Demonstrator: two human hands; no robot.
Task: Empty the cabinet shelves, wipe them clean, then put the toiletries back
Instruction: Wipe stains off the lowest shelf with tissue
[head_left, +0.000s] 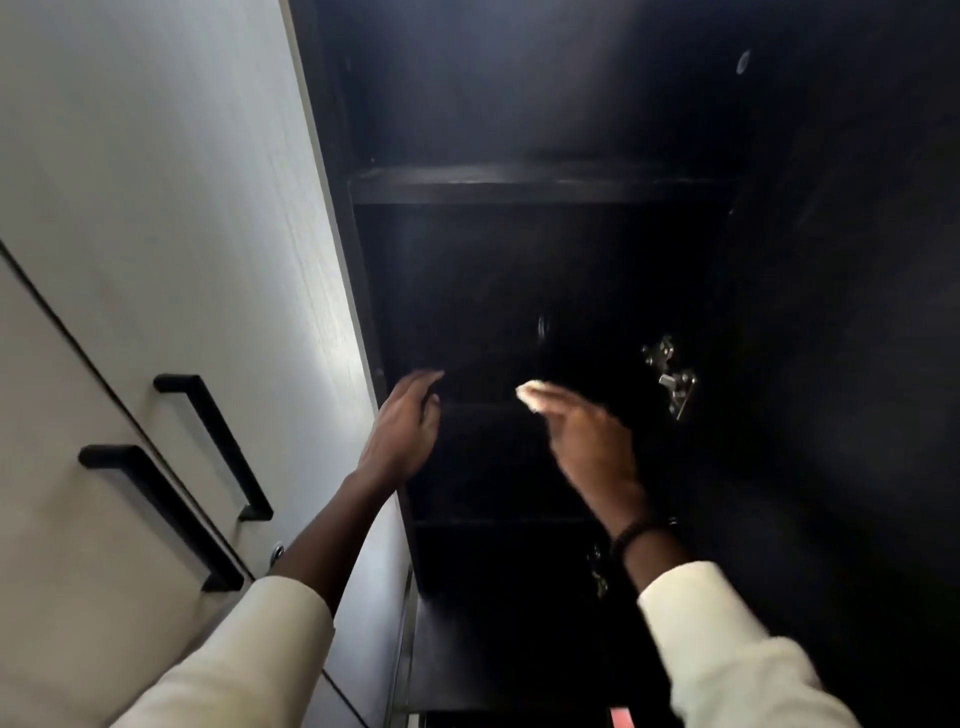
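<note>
Reaching up from the bottom of the view, two arms in cream sleeves stretch toward a dark cabinet whose inside is almost black. A dark beaded bracelet circles the right wrist. The left hand is at the cabinet's left front edge, fingers loosely extended and holding nothing, beside the front edge of a shelf. The right hand is blurred; its fingertips pinch a small pale wad, cloth or tissue, I cannot tell which, over that same shelf near its front edge. Whether the wad touches the shelf cannot be told in the gloom.

Left of the hands stand pale grey cupboard doors with two black bar handles, side by side and slanted in this wide view. A metal hinge gleams on the cabinet's right inner wall, just beyond the right hand. Farther up, a second, higher shelf spans the cabinet, its front edge catching faint light. No toiletries can be made out on any shelf; the interior is too dark to read further. A small reddish patch shows at the bottom edge.
</note>
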